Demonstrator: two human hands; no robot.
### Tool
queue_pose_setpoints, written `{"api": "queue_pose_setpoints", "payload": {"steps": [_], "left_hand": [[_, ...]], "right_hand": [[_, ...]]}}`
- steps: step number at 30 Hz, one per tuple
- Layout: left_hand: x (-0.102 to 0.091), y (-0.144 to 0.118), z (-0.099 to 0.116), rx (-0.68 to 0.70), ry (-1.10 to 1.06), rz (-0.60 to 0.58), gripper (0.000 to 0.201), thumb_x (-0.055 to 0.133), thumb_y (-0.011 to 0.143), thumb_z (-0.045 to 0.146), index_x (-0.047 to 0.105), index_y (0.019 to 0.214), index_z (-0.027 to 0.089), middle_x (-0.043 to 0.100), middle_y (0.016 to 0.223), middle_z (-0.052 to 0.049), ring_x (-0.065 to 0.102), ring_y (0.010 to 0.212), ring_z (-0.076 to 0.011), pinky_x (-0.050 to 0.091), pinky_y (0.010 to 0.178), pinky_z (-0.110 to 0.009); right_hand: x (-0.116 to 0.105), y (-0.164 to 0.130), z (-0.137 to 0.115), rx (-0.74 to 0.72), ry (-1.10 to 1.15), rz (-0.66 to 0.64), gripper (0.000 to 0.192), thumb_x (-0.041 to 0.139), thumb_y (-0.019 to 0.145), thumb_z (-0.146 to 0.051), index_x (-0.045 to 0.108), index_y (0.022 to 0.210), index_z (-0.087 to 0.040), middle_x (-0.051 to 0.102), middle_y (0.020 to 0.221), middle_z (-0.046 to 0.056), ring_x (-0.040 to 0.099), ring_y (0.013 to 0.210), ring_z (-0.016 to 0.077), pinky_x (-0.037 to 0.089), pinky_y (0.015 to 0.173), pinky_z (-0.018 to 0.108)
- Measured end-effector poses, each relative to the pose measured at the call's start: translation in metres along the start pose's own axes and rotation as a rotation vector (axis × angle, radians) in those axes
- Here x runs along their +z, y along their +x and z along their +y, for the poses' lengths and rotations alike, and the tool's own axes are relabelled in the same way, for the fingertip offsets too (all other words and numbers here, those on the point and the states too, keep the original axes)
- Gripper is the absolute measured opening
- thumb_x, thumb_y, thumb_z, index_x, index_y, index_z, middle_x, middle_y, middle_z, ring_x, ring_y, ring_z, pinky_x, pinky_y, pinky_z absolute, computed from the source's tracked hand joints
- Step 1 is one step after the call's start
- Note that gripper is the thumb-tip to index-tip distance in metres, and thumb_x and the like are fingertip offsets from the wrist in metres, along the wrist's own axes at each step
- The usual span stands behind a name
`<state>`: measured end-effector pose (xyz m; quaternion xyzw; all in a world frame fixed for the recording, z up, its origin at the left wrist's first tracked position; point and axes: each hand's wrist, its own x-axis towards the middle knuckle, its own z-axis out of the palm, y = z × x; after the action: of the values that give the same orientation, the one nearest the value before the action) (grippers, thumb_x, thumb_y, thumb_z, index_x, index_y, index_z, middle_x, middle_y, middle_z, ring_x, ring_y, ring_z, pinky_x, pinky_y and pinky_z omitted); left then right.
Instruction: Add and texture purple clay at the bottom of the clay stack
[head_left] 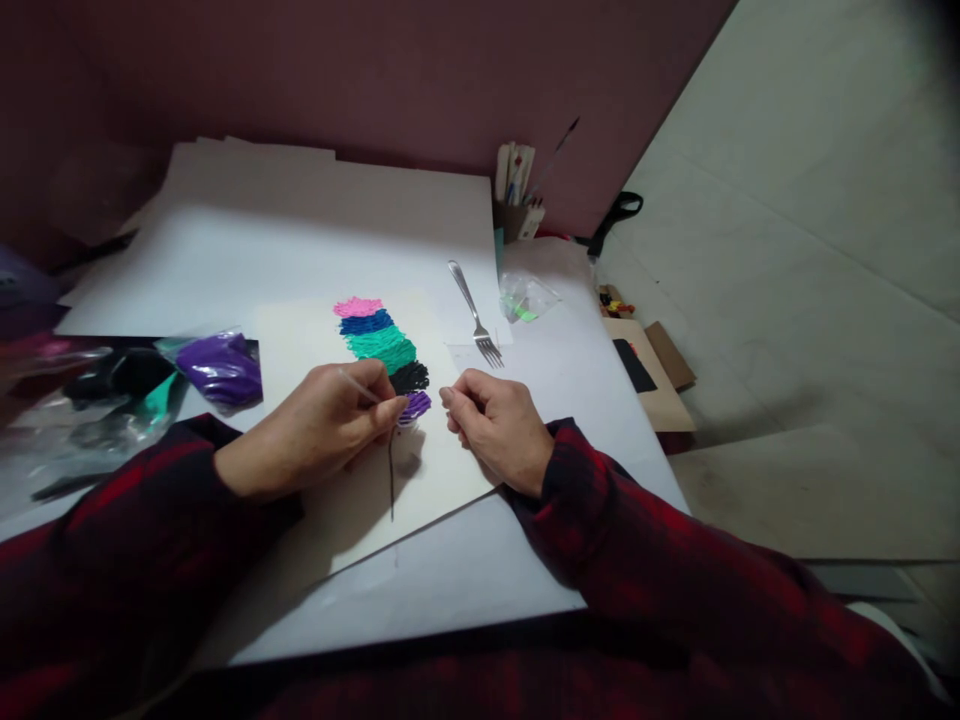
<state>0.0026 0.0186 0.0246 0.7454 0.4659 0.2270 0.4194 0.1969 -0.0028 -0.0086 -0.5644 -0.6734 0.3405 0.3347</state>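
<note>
Purple clay [415,405] sits at my left hand's [315,430] fingertips, pinching a thin stick [358,386]; my right hand [495,425] curls loosely beside, holding nothing.

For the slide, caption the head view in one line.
Left hand presses a thin stick to the purple patch of a striped colour sample on paper, right hand beside it.

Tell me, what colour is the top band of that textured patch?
Pink top band, seen in the head view.

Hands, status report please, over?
Left hand pinching thin stick at purple patch. Right hand curled, resting on paper. Fork lies clear beyond.
</note>
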Motion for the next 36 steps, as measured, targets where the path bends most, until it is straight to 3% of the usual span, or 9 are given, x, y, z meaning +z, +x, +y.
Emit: {"api": "queue_pose_setpoints", "payload": {"steps": [11,19,36], "left_hand": [[0.008,0.001,-0.008,0.059,0.021,0.134,0.023,0.059,0.084,0.037,0.053,0.073,0.019,0.061,0.054,0.001,0.05,0.041,-0.0094,0.037,0.039,-0.019],[0.012,0.002,-0.013,0.11,0.056,0.125,0.022,0.059,0.084,0.037,0.056,0.073,0.018,0.065,0.061,-0.002,0.058,0.052,-0.0129,0.043,0.046,-0.022],[0.014,0.004,-0.01,0.083,0.017,0.113,0.026,0.057,0.086,0.037,0.05,0.069,0.02,0.059,0.053,0.0,0.049,0.043,-0.0096,0.036,0.04,-0.021]], "right_hand": [[-0.002,0.0,-0.002,-0.006,-0.012,-0.013,0.029,0.05,0.09,-0.035,0.052,0.066,-0.018,0.055,0.057,-0.001,0.046,0.052,0.0095,0.036,0.052,0.023],[-0.003,0.0,-0.002,-0.029,-0.041,-0.02,0.029,0.049,0.09,-0.035,0.053,0.067,-0.018,0.055,0.057,-0.001,0.045,0.051,0.0094,0.035,0.053,0.023],[-0.003,0.0,-0.004,-0.046,-0.053,-0.019,0.029,0.051,0.09,-0.032,0.052,0.064,-0.018,0.053,0.056,-0.002,0.044,0.052,0.0094,0.034,0.053,0.024]]}}
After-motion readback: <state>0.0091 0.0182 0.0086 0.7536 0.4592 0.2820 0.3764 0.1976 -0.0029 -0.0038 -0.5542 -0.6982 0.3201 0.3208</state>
